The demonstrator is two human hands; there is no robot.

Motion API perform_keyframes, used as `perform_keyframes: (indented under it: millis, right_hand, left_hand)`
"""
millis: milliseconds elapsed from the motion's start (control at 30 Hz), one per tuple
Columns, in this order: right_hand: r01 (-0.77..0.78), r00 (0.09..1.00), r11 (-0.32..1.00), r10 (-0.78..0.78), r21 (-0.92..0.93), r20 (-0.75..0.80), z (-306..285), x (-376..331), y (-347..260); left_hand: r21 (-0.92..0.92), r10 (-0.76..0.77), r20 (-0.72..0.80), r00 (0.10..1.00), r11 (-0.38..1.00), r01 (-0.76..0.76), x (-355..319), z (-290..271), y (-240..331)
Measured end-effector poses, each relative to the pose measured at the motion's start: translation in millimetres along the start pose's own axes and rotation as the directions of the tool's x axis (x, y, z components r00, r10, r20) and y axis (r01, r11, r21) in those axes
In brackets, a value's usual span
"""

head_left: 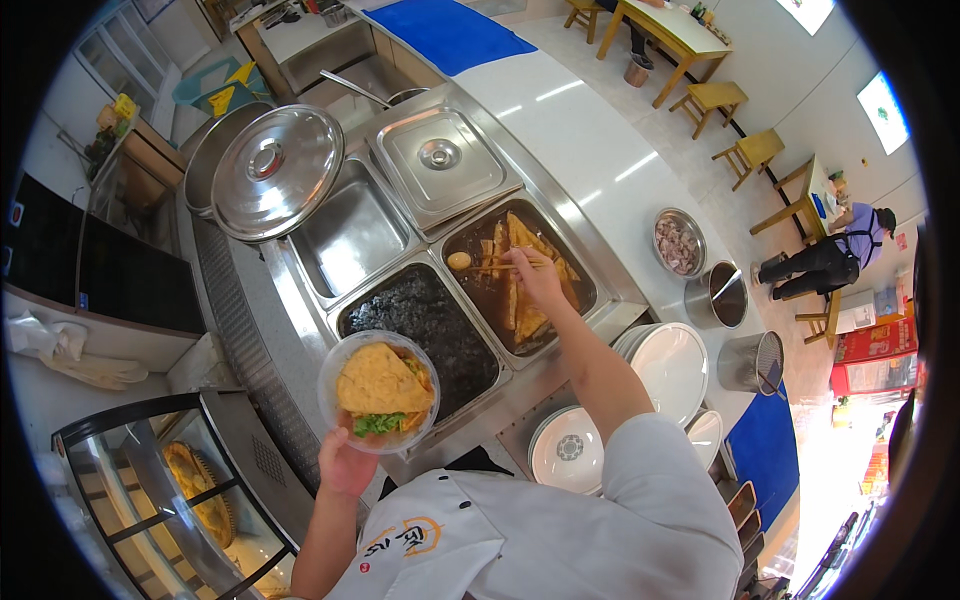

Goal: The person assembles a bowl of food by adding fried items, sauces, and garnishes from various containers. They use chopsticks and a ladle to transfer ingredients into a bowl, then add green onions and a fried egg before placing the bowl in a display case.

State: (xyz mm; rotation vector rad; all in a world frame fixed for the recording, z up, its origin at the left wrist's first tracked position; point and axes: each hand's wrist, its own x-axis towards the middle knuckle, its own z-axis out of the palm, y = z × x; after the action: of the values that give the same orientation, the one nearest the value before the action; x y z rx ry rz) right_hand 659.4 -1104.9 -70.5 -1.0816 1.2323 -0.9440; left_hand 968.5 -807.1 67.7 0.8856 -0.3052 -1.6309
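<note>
My left hand (345,460) grips the lower side of a clear round plastic bowl (329,388). A yellow fried egg or flatbread (378,380) covers most of the food in it, with green lettuce (378,424) at the near edge. My right hand (537,278) is closed on wooden chopsticks (492,267) above a steel pan of brown broth (565,325). Their tips reach a round, pale brown egg (459,261); whether they pinch it I cannot tell. Long golden-brown strips (530,237), perhaps fried tofu, lie in the broth beneath my hand.
Beside the broth is a pan of dark liquid (415,305). Farther off are an empty pan (352,235) and lidded pan (440,165). A large lidded pot (278,175) stands left. White plates (672,375) are stacked right, near a meat bowl (679,243). Another person (840,250) bends far right.
</note>
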Motion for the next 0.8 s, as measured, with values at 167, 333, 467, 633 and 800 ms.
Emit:
perform_keyframes:
  millis: [167, 333, 467, 633, 800]
  right_hand:
    - [-0.001, 0.999, 0.994, -0.002, 0.111, 0.035, -19.6, -4.1, 1.7]
    - [0.27, 0.962, 0.957, -0.264, -0.107, 0.065, -6.7, -5.5, 2.3]
    - [0.48, 0.877, 0.834, -0.459, -0.273, 0.14, 5.7, -8.5, -10.9]
    - [0.476, 0.876, 0.828, -0.477, -0.295, 0.075, 4.9, -11.8, -4.4]
    - [0.113, 0.976, 0.966, -0.064, 0.232, -0.208, -3.8, -5.0, 16.6]
  left_hand:
    - [0.01, -0.012, 0.0, 1.0, 1.0, 0.012, 3.6, -0.3, -0.5]
    - [0.004, -0.033, 0.007, 0.999, 0.999, 0.033, 9.5, -2.1, -2.1]
    - [0.006, -0.029, 0.006, 1.0, 1.0, 0.029, 11.3, -0.3, -3.5]
    - [0.021, -0.036, 0.021, 0.999, 0.999, 0.035, 12.0, 3.9, -2.4]
    - [-0.016, -0.05, 0.022, 0.999, 0.999, 0.05, 12.4, 2.5, -2.5]
